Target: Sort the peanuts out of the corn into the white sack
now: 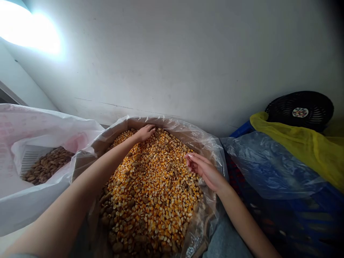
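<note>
A large bag lined with clear plastic (188, 125) stands before me, full of yellow corn kernels (156, 190). Mixed among the kernels are brown peanuts in their shells (168, 167). My left hand (146, 132) reaches to the far side of the bag and rests on the corn, its fingers stretched out and apart. Above the corn at the right side is my right hand (202, 169). Its fingers are loosely curled and stand apart from the thumb, and I see nothing held in them.
On the left, a white plastic bag (51, 120) holds brown almond-like nuts (51, 165). At right are a blue crate (298, 218), clear plastic sheeting (274, 165), yellow mesh cloth (301, 139) and a black fan (299, 107). A pale wall (174, 64) rises behind; a bright lamp (21, 28) shines upper left.
</note>
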Demonstrator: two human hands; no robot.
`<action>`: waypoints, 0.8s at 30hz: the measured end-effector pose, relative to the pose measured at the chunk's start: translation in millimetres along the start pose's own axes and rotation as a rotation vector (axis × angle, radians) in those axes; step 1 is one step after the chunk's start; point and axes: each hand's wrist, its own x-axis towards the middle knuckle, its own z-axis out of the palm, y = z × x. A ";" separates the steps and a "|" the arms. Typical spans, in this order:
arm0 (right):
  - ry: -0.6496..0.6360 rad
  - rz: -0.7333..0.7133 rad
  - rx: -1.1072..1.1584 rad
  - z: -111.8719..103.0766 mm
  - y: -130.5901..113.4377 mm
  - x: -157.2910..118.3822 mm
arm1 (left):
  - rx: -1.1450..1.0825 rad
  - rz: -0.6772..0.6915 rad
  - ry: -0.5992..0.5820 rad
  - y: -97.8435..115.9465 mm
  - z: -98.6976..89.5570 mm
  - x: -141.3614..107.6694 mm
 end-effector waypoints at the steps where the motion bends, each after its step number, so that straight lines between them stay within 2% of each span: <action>1: 0.002 0.003 -0.009 0.2 0.0 -0.2 | -0.012 0.012 -0.018 -1.3 4.1 1.3; 5: -0.003 0.016 -0.041 0.7 -1.1 -1.0 | -0.130 0.058 -0.106 7.3 12.1 -9.7; 9: -0.025 0.014 -0.066 1.7 -3.0 -2.6 | -0.246 0.085 -0.230 22.0 8.2 -40.5; 12: -0.040 0.023 -0.096 2.5 -3.8 -3.5 | -0.169 0.289 -0.275 35.7 4.3 -70.0; 14: -0.051 0.026 -0.110 2.4 -3.5 -3.8 | -0.050 0.444 -0.229 49.1 5.7 -89.1; 16: -0.061 0.018 -0.110 1.8 -2.8 -3.7 | 0.056 0.591 -0.224 66.2 12.8 -106.3; 20: -0.056 0.003 -0.089 1.1 -1.7 -3.2 | 0.091 0.948 -0.358 99.5 38.4 -132.2; 22: -0.048 0.006 -0.083 1.4 -1.9 -3.1 | 0.083 1.026 -0.394 107.6 48.6 -137.8; 24: -0.040 0.011 -0.087 1.7 -2.2 -3.2 | 0.104 1.001 -0.385 107.0 52.2 -136.1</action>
